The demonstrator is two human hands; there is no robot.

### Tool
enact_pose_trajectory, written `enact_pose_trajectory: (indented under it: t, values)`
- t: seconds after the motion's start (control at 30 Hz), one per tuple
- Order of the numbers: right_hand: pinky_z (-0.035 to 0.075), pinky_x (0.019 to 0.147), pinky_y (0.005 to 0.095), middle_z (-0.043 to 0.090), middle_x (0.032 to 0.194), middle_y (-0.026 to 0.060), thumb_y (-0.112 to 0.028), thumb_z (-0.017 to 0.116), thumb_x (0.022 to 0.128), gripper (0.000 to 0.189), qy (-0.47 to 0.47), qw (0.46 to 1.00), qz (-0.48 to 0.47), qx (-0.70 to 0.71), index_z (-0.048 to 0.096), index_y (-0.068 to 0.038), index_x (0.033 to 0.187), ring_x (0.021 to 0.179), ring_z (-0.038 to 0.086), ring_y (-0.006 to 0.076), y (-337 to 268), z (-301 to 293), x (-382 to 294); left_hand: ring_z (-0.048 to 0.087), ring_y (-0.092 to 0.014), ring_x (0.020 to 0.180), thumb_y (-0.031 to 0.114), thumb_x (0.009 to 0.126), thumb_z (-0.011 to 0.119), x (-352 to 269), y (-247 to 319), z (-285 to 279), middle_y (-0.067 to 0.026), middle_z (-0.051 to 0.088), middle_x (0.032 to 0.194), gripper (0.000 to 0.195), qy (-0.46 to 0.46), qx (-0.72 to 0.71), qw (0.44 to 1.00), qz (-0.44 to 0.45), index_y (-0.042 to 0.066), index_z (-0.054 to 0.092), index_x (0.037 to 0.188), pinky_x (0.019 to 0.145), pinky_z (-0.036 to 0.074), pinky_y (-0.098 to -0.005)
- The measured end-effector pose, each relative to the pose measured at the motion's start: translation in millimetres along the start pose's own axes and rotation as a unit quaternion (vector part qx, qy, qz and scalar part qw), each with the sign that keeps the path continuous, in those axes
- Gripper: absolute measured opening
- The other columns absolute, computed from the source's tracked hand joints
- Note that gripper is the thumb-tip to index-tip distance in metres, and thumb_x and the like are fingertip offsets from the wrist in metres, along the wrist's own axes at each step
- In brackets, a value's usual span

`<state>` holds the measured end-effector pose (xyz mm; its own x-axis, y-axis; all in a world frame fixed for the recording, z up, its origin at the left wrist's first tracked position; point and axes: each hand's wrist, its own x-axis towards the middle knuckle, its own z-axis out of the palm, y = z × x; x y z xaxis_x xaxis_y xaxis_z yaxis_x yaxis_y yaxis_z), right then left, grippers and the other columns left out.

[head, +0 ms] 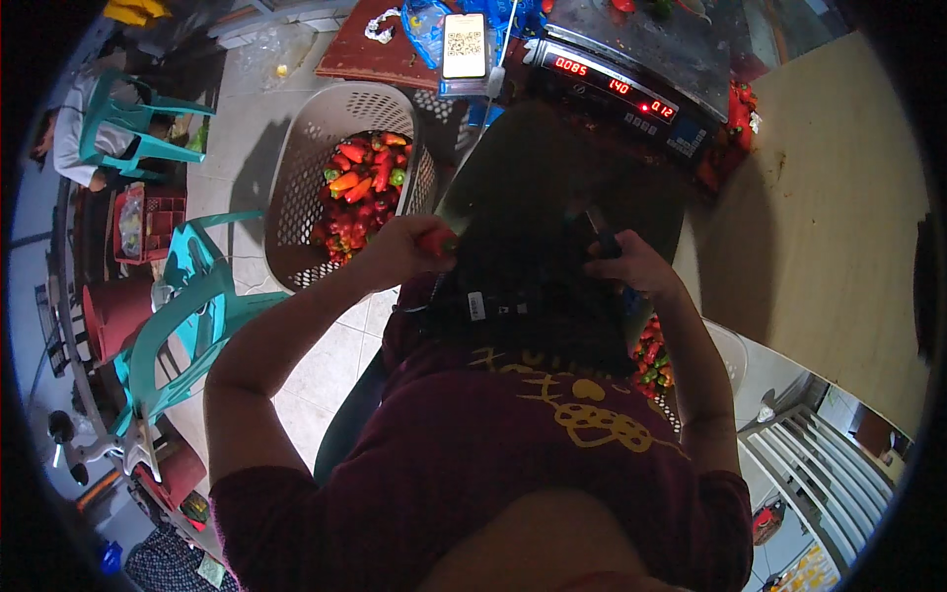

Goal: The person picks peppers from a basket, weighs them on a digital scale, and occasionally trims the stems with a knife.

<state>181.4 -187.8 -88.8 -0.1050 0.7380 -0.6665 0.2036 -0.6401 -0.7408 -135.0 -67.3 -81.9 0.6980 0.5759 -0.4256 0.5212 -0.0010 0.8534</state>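
My left hand (414, 251) holds a red pepper (438, 243) between thumb and fingers, beside the rim of a beige perforated plastic basket (296, 148) with red, orange and green peppers (362, 174) in it. In my right hand (638, 263) is a dark-handled tool (605, 235), perhaps a knife; its far end is in shadow. A dark surface lies between my hands, too dim to make out. Ahead stands a digital scale (614, 87) with lit red digits. More peppers (652, 359) show in a basket beneath my right forearm.
A phone (464, 46) showing a printed-style code stands on a red-brown table (355, 52). To the right is a wooden tabletop (821, 222). Green plastic chairs (170, 318), a red crate (164, 222) and a seated person (70, 140) are at the left. A white slatted rack (821, 473) is lower right.
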Motion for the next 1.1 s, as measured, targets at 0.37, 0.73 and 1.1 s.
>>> enact_pose_trajectory:
  t: [0.37, 0.73, 1.1]
  values:
    - [0.035, 0.04, 0.0214, 0.05, 0.057, -0.0028, -0.018, 0.073, 0.064, 0.025, 0.003, 1.0, 0.017, -0.003, 0.055, -0.005, 0.076, 0.045, 0.046, 0.0063, 3, 1, 3, 0.049, -0.006, 0.073, 0.0, 0.067, 0.067, -2, 9, 1, 0.0024, 0.055, 0.076, 0.019, 0.009, -0.024, 0.999, -0.029, 0.007, 0.057, 0.082, 0.065, 0.043, -0.0227]
    - [0.033, 0.039, 0.023, 0.049, 0.053, -0.0012, -0.021, 0.07, 0.069, 0.025, -0.004, 1.0, 0.017, -0.021, 0.059, -0.001, 0.078, 0.041, 0.043, 0.0071, 5, -1, 3, 0.052, -0.007, 0.075, 0.005, 0.07, 0.068, -1, 1, 0, 0.0012, 0.057, 0.08, 0.022, 0.01, -0.057, 0.998, -0.04, 0.006, 0.057, 0.089, 0.068, 0.044, -0.0237]
    - [0.036, 0.042, 0.0227, 0.051, 0.057, -0.0013, -0.02, 0.069, 0.069, 0.024, -0.025, 0.999, 0.023, -0.026, 0.059, -0.002, 0.083, 0.046, 0.045, 0.007, 7, -5, 4, 0.054, -0.008, 0.079, 0.016, 0.067, 0.075, 4, -5, -1, -0.0011, 0.06, 0.084, 0.036, -0.006, -0.068, 0.995, -0.074, 0.007, 0.058, 0.098, 0.072, 0.045, -0.0252]
